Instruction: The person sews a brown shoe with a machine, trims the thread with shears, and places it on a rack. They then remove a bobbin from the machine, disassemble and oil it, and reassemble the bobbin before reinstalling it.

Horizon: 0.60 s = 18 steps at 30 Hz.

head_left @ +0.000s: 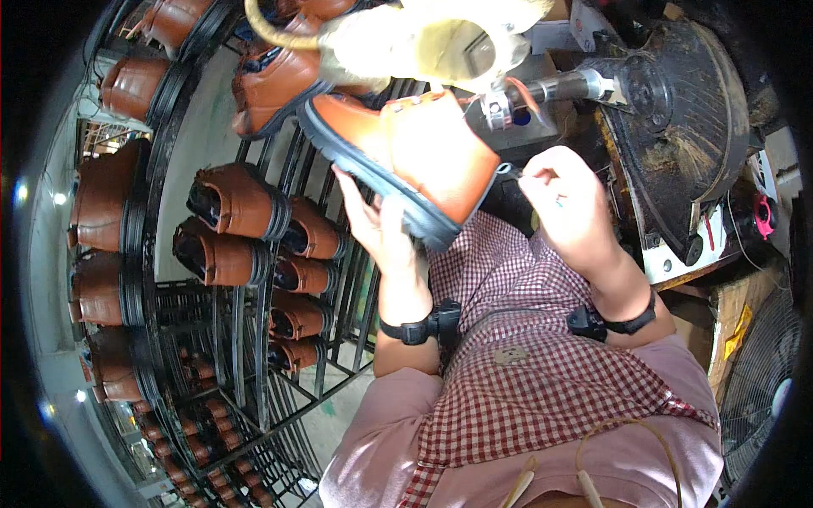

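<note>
Head view: left hand grips the orange boot by its sole, right hand pinches its edge (tightly closed), beside a black wire rack of brown boots and a buffing machine.

Worker: bare forearms, black wrist strap w/ small black unit on left hand and right hand. Red-white checked apron over pink trousers.
</note>
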Motion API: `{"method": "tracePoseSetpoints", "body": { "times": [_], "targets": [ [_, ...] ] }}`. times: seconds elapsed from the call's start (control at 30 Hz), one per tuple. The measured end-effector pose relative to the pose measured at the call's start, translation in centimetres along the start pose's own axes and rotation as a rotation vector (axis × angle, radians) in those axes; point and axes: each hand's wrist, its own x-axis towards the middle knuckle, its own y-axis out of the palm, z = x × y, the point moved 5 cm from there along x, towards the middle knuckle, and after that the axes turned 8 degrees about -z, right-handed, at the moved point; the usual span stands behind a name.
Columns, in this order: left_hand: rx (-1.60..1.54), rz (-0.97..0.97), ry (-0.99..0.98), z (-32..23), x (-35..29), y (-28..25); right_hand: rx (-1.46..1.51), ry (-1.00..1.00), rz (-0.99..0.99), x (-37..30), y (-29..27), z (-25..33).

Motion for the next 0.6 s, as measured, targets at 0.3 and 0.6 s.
{"method": "tracePoseSetpoints", "body": {
  "times": [0.3, 0.6],
  "targets": [
    [-0.083, 0.071, 0.019, 1.1, 0.1, -2.4, 0.014, -0.206, -0.019, 1.0, 4.1, 1.9],
    [-0.520, 0.371, -0.591, 3.4, -1.2, -0.5, 0.531, 0.381, 0.185, 0.7, 6.8, 1.4]
  ]
}}
